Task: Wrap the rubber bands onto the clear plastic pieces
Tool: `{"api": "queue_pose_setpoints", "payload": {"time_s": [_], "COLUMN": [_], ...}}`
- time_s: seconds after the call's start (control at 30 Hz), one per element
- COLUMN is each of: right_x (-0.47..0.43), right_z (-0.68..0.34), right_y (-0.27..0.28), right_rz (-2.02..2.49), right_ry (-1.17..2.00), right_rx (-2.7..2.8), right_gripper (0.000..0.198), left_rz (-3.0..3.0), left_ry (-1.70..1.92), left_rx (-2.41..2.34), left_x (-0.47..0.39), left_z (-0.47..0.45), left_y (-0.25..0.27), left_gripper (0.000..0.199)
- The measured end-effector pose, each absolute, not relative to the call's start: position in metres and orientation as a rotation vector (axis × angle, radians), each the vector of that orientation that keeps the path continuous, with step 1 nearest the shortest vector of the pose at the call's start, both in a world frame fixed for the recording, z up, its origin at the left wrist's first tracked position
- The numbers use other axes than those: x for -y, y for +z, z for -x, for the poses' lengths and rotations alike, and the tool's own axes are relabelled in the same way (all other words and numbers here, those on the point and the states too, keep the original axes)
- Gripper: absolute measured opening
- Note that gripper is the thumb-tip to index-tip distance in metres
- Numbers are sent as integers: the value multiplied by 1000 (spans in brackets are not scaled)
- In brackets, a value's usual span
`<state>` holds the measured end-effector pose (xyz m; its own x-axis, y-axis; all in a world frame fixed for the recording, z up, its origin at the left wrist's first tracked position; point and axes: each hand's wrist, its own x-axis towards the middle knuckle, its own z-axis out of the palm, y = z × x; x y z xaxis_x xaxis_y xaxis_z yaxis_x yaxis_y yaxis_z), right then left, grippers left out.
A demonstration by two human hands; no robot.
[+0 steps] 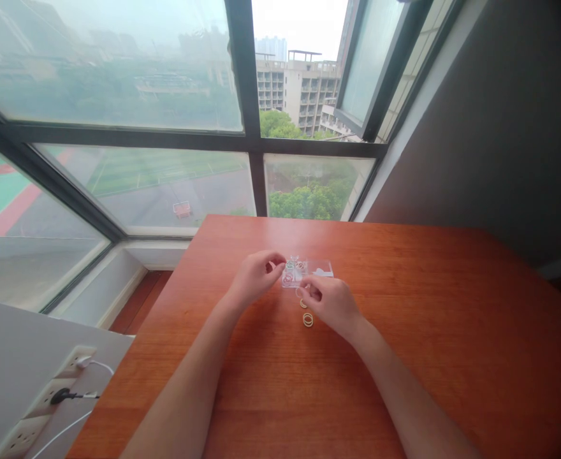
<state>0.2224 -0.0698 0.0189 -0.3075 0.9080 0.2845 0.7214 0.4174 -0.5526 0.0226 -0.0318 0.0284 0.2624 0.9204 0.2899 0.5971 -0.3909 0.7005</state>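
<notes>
A small clear plastic box [319, 266] with compartments lies on the table, several small coloured rings [289, 278] inside it. My left hand [257, 275] is closed at the box's left edge, thumb and fingers curled together; what sits between the fingertips, if anything, is too small to make out. Just in front of the box, my right hand [332, 301] pinches a thin pale ring [299, 292] between thumb and fingers. Below those fingertips, pale yellow rings [303, 304] lie on the wood, partly covered by the hand. Nearer to me rest two more yellowish rings [308, 320], overlapping each other.
The reddish-brown wooden table [452, 331] reaches to the window frame [256, 185] at the back. To the left, a low white wall carries sockets [51, 395] with plugged-in cables. A dark grey wall [514, 127] slopes along the right.
</notes>
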Motion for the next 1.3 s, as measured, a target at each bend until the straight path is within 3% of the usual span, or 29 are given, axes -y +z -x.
{"api": "queue_pose_setpoints", "payload": {"time_s": [0.17,0.53,1.3], "right_x": [65,65,62], "right_z": [-229,-228,-235], "right_y": [19,19,21], "right_rz": [1329,1329,1411], "right_ry": [360,335,375], "right_rx": [1848,1812,1831], "right_gripper": [11,12,15], "left_rz": [-1978,-1779,-1991], "left_ry": [918,871,900], "left_rx": [-1301,-1090,-1335], "left_x": [37,46,35], "left_z": [-33,-54,-26], "left_y": [34,37,33], "left_gripper": [18,26,17]}}
